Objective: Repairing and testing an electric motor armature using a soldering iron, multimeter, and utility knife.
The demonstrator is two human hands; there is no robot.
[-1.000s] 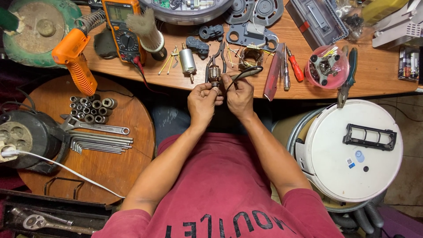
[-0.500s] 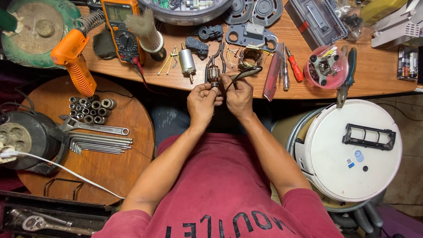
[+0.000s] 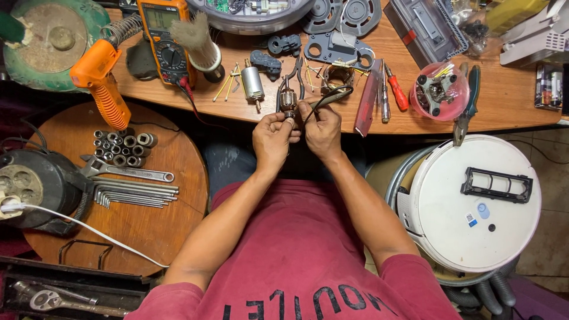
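Cluttered with parts, the wooden table (image 3: pixel 510 101) lies just beyond both hands, which meet at its near edge. The left hand (image 3: pixel 274 137) pinches a small motor armature (image 3: pixel 288 102) upright for access; the right hand (image 3: pixel 320 127) grips a dark probe-like tool (image 3: pixel 329 98) against it. A cylindrical motor (image 3: pixel 253 83) and orange multimeter (image 3: pixel 166 40) lie farther left, within reach.

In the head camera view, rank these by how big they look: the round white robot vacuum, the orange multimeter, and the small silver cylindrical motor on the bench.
1. Round white robot vacuum, though it sits nearer the camera.
2. Orange multimeter.
3. Small silver cylindrical motor.
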